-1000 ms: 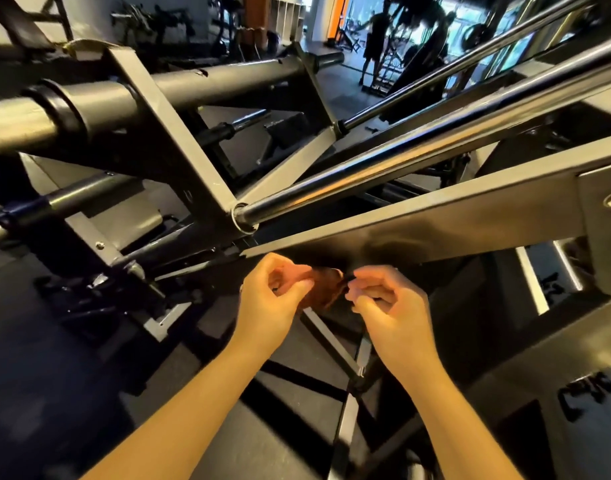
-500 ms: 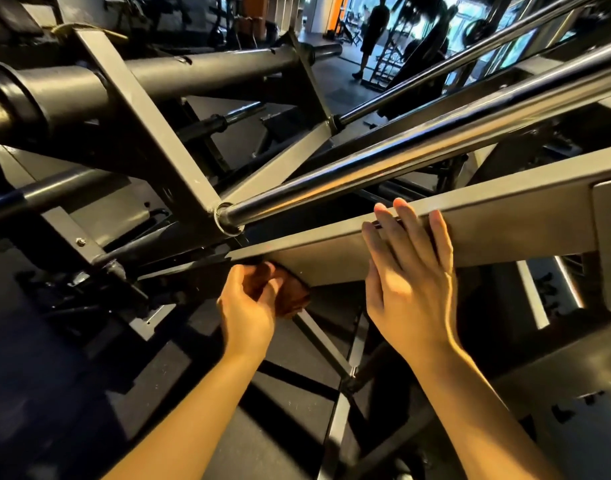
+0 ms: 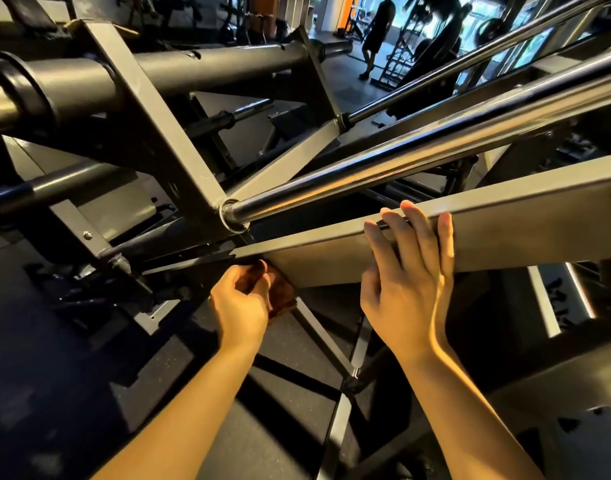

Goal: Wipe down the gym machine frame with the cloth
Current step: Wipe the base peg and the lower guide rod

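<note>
Head view, looking down along a gym machine. A flat grey frame beam runs from the right edge down toward the centre, tilted, with its lower end at the left. The left hand holds a brown cloth, bunched in the palm – its fingers are curled and clamped on the fabric. The cloth sits against the underside of the beam, close to that lower end, and part of it is hidden behind the hand. The right hand lies flat on the beam's front face, further up the slope and well apart from the cloth. Its fingers are straight and slightly spread, the tips reaching over the beam's top edge – they hold nothing. Just above the beam, a chrome rod runs roughly parallel to it and ends in a ringed socket on a grey diagonal strut. A thick black tube crosses the upper left. Dark rubber floor shows below. A person stands far back in the lit area.
</note>
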`<state>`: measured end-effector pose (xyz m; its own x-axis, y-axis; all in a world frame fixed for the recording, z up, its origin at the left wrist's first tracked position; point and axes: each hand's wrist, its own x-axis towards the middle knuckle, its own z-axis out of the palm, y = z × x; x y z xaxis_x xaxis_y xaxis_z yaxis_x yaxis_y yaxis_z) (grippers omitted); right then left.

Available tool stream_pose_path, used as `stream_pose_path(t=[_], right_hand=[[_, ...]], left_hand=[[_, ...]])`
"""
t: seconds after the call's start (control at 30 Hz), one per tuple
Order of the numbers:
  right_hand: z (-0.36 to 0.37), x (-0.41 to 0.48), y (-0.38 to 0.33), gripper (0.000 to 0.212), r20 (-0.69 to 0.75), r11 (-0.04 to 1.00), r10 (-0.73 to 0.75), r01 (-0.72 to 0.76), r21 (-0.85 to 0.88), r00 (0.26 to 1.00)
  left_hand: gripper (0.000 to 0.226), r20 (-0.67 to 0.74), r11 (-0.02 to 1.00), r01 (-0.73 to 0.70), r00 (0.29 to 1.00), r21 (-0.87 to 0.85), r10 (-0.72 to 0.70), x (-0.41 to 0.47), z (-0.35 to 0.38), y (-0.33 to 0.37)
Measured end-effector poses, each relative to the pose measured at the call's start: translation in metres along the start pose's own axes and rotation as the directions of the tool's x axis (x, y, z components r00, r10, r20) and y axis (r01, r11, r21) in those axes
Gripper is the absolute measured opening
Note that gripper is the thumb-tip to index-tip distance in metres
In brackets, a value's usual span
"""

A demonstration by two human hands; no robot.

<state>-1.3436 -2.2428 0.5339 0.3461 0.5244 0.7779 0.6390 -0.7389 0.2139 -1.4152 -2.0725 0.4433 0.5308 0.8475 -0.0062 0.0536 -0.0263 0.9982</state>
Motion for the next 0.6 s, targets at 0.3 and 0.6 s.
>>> stream_pose_path(t=[0.3,0.6], right_hand=[[0.006,0.0,-0.009,0.038,-0.09,0.996,0.063,-0.056,0.069,0.994],[0.003,-0.003,-0.01,0.039,-0.043,0.996,0.051,-0.048,0.075,0.998]], left_hand=[[0.007,0.111,0.997,-0.063,0.992,0.045,0.057,-0.035,0.021,0.009],[0.009,-0.054,0.982,0.18,0.983,0.052,-0.177,0.02,-0.004,-0.02]])
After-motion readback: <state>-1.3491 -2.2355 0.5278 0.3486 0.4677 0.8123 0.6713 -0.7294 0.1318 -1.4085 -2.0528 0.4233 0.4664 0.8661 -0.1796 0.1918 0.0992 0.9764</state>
